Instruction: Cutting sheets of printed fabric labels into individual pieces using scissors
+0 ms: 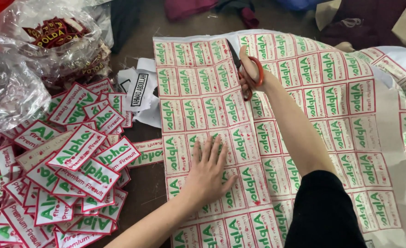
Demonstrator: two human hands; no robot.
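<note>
Under the left hand lies the label sheet, scissors in the right hand.

A dark brown tabletop is seen beneath everything. A large white sheet of uncut red-bordered green-lettered labels is spread under both hands. Left of the left hand, a heap of cut-out labels is piled, with crinkled clear plastic bags beyond.

Sheet of uncut labels: white, red-bordered, green lettering, spread flat. Left hand: palm down, pressing sheet. Right hand: grips red-handled scissors, blades apparently in a cut line. Pile of cut labels: left of sheet. 2 clear plastic bags: upper left.
</note>
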